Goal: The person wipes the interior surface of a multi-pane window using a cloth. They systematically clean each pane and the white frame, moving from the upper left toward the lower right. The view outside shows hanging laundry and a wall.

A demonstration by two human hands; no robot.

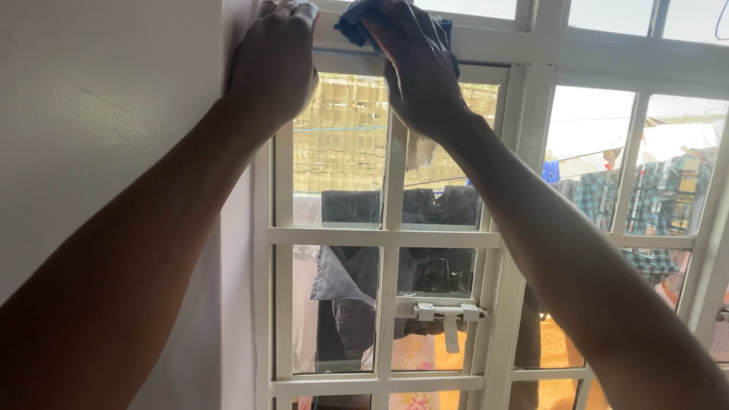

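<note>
My right hand presses a dark blue cloth against the upper rail of a white window frame. The cloth is bunched under my fingers, with a corner sticking out to the left. My left hand rests at the top left corner of the frame, where it meets the wall, its fingers curled over the edge and holding nothing loose. Both arms reach up from the bottom of the view.
A plain pale wall fills the left side. The window has white bars and a white latch low in the middle. Clothes hang on lines outside the glass.
</note>
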